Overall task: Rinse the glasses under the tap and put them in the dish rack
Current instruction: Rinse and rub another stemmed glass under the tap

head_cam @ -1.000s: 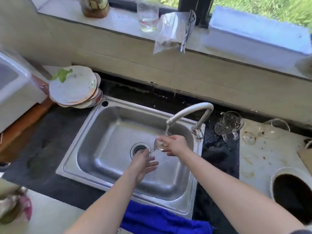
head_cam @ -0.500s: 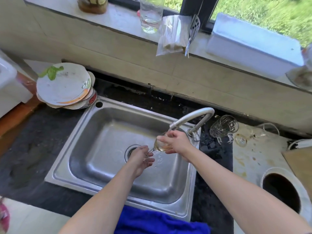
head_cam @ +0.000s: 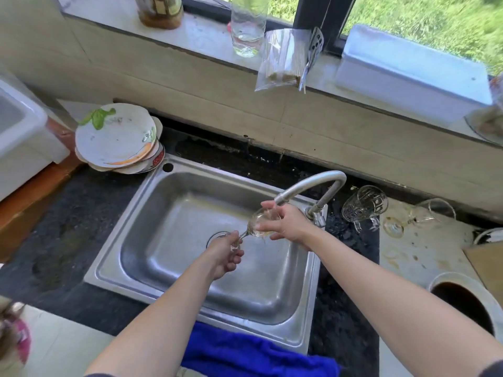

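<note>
A clear stemmed wine glass [head_cam: 260, 223] lies on its side over the steel sink [head_cam: 174, 213], its bowl right under the spout of the curved tap [head_cam: 310, 183]. My right hand [head_cam: 285, 224] wraps round the bowl. My left hand [head_cam: 226, 254] grips the foot and stem above the drain. On the counter right of the tap stand a patterned glass mug [head_cam: 364, 205] and a second wine glass [head_cam: 419, 216] lying on its side.
Dirty plates [head_cam: 117, 137] are stacked at the sink's back left corner. A blue cloth [head_cam: 245, 352] hangs over the front edge. A white bin with a dark opening [head_cam: 462, 300] sits at the right. A bottle [head_cam: 247, 25], a jar and a plastic bag crowd the window sill.
Both hands have kept hold of the wine glass under the tap, with the bowl turned slightly in my right hand. The camera view has shifted a little.
</note>
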Demonstrator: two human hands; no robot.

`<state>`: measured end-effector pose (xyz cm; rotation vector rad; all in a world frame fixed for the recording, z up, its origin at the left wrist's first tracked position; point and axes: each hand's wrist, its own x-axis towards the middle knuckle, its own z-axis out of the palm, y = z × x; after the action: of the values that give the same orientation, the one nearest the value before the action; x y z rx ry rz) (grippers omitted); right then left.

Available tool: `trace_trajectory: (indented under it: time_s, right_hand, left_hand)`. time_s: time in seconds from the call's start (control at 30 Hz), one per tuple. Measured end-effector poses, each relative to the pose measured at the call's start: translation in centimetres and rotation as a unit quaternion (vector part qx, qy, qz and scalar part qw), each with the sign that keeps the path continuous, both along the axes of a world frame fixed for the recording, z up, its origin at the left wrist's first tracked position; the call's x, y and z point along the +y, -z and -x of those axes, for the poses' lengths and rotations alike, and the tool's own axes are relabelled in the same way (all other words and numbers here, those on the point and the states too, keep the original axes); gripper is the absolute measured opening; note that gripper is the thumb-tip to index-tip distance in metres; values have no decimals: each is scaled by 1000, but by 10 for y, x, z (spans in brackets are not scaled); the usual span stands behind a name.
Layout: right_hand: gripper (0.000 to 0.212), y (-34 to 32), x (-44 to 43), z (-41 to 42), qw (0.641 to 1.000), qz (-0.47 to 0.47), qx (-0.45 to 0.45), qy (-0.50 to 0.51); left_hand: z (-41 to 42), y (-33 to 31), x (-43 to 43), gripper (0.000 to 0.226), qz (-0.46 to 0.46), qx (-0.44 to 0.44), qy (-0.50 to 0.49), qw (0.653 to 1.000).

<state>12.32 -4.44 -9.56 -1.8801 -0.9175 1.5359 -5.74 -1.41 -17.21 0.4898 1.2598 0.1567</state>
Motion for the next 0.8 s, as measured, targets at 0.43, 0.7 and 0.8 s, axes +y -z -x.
trace_trajectory:
  time_s: [0.43, 0.7, 0.8]
  right_hand:
    - [56, -3, -1, 0, 999, -46, -1, -9]
    - [64, 3, -3, -5, 1000, -11, -5, 2]
    - [61, 0, -1, -6, 999, -28, 20, 6]
  left_hand:
    - [0, -17, 3, 21, -10, 34, 19, 999]
    - [11, -21, 8, 10, -36, -14, -23, 999]
    - [15, -25, 9, 21, 1, -20, 21, 1000]
